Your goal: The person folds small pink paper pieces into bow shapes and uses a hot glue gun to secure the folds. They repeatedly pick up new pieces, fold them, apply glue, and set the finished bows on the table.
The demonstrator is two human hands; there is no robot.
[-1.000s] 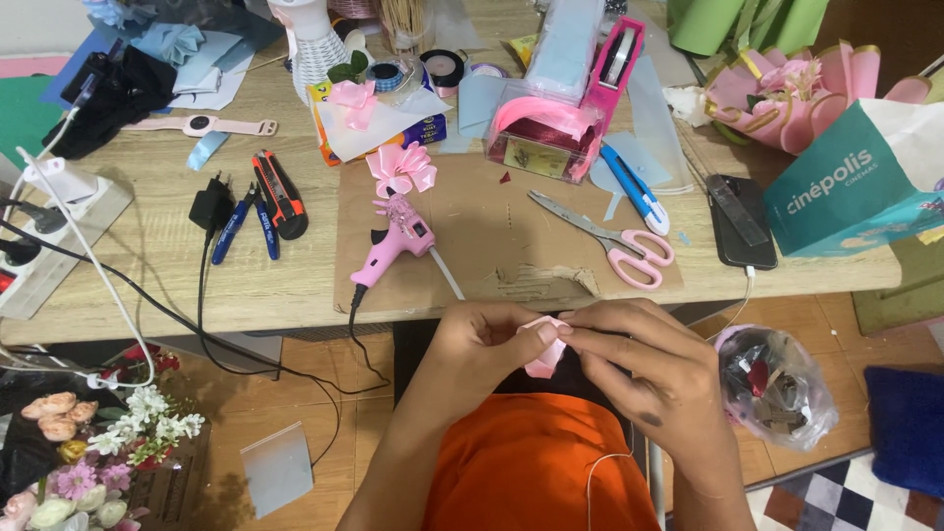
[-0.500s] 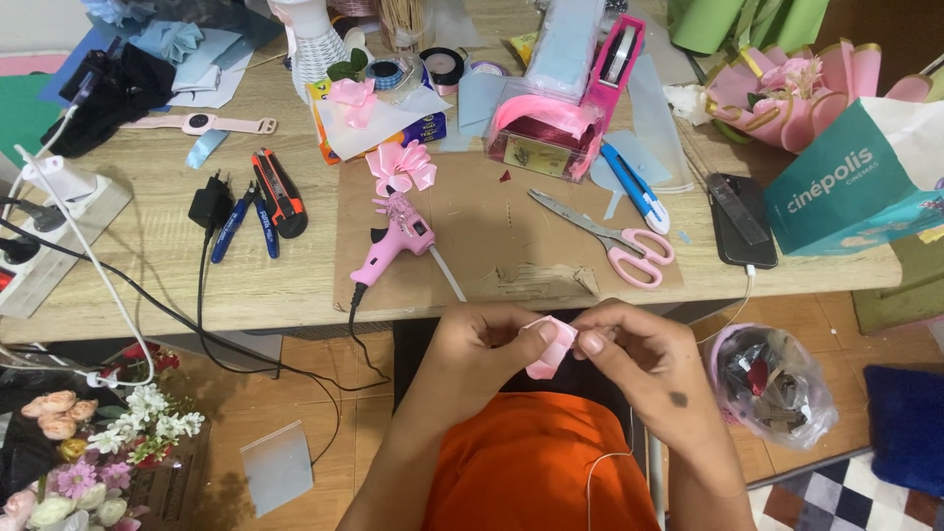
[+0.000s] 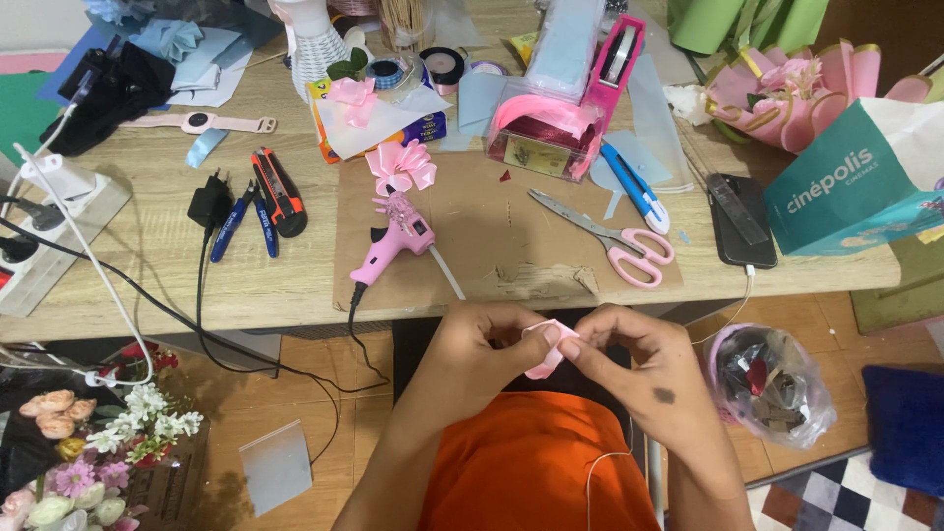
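Together pinching a small folded pink ribbon strip (image 3: 547, 352) — left hand (image 3: 479, 346), right hand (image 3: 637, 352) — fingers closed, strip tilted, below the table (image 3: 177, 265) edge.

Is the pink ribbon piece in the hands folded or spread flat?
Folded: the pink ribbon piece bends over itself, pinched between left hand and right hand.

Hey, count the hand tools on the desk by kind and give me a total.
Pink glue gun: 1
Pink-handled scissors: 1
Utility knives, one red and black, one blue: 2
Total: 4
Both hands pinch a pink ribbon piece, not counted.
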